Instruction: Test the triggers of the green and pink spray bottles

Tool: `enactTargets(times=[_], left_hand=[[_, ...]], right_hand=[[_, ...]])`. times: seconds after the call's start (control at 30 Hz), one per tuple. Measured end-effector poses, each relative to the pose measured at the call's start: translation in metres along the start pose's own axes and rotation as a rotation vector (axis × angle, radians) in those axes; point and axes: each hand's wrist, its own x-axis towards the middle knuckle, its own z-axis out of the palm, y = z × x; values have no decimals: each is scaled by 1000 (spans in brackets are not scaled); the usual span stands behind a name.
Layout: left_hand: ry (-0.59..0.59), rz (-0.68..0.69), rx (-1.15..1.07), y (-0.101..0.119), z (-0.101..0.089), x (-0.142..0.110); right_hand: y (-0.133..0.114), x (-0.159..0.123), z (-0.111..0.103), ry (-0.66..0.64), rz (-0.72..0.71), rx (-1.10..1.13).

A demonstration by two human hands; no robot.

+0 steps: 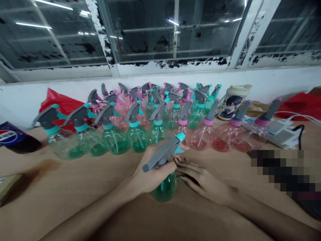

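The left hand [153, 174], forearm angled inward, wraps round the neck of a round translucent-green plastic spray bottle [164, 190], while the right hand [204, 180] arches palm-down beside it, fingers loosely extended, unclenched.

On the counter [75, 185] sit a cola bottle [20, 139] at far left, a red bag [56, 102] and a printed cup [232, 102] near the wall [72, 87] below windows [155, 33].

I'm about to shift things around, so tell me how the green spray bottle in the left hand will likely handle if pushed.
The green spray bottle may be slippery, since its clear surface looks smooth and shiny. A push high up could tip it, as its grey trigger head juts out sideways above the rounded body.
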Motion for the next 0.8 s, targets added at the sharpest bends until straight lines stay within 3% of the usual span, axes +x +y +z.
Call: enactTargets(times=[0.47,0.57,0.8], left_hand=[[-42,30,-58,3,-5,2],[13,-10,-24,-1,-1,0],[270,-194,77,-15,16,-6]], right_hand=[[-4,1,-5,7,24,58],[-3,1,-4,-7,33,60],[0,-1,0,17,28,46]])
